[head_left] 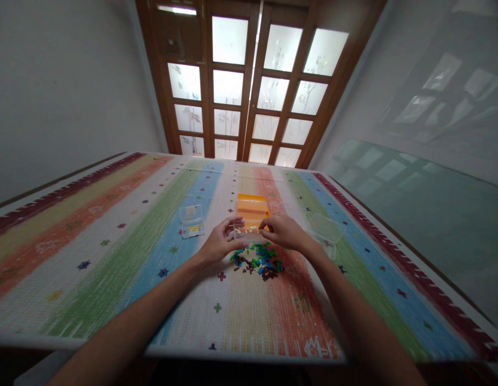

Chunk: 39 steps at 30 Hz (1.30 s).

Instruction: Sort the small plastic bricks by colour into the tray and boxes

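Note:
My left hand (223, 241) is closed on the left side of a clear plastic box (249, 236), with the thumb along its near edge. Several small pale yellow pieces (244, 229) lie inside it. At the box's right end, my right hand (284, 231) has its fingertips pinched together; whatever is between them is too small to make out. Just below the box, a loose pile of green, blue and brown building bricks (260, 261) is spread on the striped tablecloth (192, 321). An orange box (252, 205) stands directly behind my hands.
To the left, a small open clear case (192, 229) holds several yellow pieces. Another open clear case (328, 229) lies to the right, partly behind my right forearm. Beyond the table are wood-framed glass doors (249, 69), and a pale green glass panel (425, 203) is on the right.

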Each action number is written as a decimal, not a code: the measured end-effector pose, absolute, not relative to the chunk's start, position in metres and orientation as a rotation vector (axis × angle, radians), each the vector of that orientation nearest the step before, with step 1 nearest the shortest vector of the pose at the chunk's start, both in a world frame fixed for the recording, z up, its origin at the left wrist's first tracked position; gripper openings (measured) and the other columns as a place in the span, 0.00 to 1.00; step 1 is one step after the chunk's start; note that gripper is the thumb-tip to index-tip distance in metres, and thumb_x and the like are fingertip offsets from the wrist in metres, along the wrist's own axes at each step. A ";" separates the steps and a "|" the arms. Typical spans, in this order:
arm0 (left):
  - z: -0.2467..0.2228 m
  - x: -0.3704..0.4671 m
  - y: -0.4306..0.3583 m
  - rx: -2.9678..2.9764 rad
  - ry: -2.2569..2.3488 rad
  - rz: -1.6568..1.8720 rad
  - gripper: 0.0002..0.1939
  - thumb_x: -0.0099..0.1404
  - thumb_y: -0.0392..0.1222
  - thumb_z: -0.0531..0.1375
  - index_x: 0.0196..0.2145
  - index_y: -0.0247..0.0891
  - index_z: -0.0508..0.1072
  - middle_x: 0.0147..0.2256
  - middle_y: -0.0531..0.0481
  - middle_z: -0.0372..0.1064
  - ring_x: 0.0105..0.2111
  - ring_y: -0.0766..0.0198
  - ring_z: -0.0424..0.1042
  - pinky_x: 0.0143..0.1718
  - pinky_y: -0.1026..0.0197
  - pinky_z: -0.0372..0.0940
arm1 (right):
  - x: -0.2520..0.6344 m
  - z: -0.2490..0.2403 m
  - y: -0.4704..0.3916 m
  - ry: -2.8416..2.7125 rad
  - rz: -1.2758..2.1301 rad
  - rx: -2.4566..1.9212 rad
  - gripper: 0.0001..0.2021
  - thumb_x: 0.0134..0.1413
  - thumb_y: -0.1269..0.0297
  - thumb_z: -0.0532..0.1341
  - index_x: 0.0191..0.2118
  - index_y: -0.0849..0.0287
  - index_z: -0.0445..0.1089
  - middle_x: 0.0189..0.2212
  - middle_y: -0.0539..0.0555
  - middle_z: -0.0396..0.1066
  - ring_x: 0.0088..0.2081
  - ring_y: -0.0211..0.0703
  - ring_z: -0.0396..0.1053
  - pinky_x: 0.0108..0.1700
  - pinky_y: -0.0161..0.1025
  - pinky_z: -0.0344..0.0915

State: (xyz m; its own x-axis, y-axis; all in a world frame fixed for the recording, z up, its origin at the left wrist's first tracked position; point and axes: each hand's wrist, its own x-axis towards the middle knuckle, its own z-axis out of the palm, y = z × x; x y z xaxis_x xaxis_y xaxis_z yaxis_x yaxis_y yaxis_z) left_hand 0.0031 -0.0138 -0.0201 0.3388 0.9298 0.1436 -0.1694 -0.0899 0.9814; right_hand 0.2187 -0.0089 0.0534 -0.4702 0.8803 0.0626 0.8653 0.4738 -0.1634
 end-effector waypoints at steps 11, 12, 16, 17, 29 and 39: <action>-0.022 0.005 -0.013 1.301 0.745 1.083 0.39 0.44 0.36 0.74 0.54 0.36 0.68 0.58 0.34 0.64 0.61 0.45 0.65 0.64 0.38 0.57 | 0.216 0.045 -0.007 -2.428 0.016 -1.616 0.11 0.59 0.65 0.59 0.38 0.60 0.80 0.26 0.55 0.75 0.29 0.41 0.68 0.33 0.35 0.55; -0.022 0.005 -0.013 1.302 0.747 1.082 0.38 0.45 0.36 0.74 0.54 0.36 0.68 0.58 0.35 0.65 0.60 0.45 0.65 0.64 0.38 0.57 | 0.218 0.045 -0.008 -2.397 0.042 -1.587 0.11 0.58 0.65 0.59 0.37 0.61 0.79 0.25 0.54 0.74 0.28 0.40 0.67 0.32 0.35 0.55; -0.021 0.004 -0.013 1.309 0.761 1.086 0.38 0.46 0.36 0.74 0.54 0.37 0.68 0.58 0.35 0.65 0.60 0.46 0.66 0.63 0.39 0.58 | 0.226 0.050 -0.016 -2.360 0.238 -1.384 0.10 0.58 0.65 0.59 0.35 0.62 0.78 0.20 0.49 0.67 0.23 0.34 0.60 0.29 0.33 0.51; -0.021 0.004 -0.013 1.313 0.763 1.088 0.38 0.46 0.36 0.74 0.54 0.37 0.68 0.58 0.35 0.65 0.60 0.46 0.66 0.63 0.39 0.58 | 0.228 0.051 -0.019 -2.386 0.306 -1.333 0.10 0.58 0.65 0.59 0.35 0.62 0.78 0.20 0.48 0.66 0.23 0.34 0.59 0.29 0.32 0.51; -0.023 0.003 -0.012 1.349 0.759 1.090 0.38 0.47 0.37 0.74 0.55 0.37 0.67 0.60 0.36 0.64 0.60 0.47 0.65 0.63 0.41 0.60 | 0.232 0.032 -0.044 -2.759 0.691 -1.285 0.12 0.53 0.73 0.60 0.38 0.58 0.80 0.28 0.51 0.78 0.27 0.36 0.68 0.31 0.31 0.57; -0.022 0.002 -0.012 1.343 0.755 1.093 0.37 0.48 0.36 0.73 0.55 0.37 0.68 0.59 0.35 0.64 0.59 0.47 0.67 0.63 0.41 0.60 | 0.226 0.020 -0.048 -2.722 0.560 -1.308 0.11 0.55 0.71 0.60 0.40 0.58 0.80 0.30 0.53 0.77 0.30 0.38 0.69 0.33 0.32 0.58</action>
State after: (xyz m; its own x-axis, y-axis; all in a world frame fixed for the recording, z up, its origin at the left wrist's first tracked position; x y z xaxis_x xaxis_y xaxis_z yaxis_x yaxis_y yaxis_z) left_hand 0.0020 -0.0123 -0.0219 0.3510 0.9225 0.1604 -0.1769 -0.1029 0.9788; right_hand 0.2264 -0.0476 0.0199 -0.6354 0.7667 -0.0923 0.7409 0.5715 -0.3528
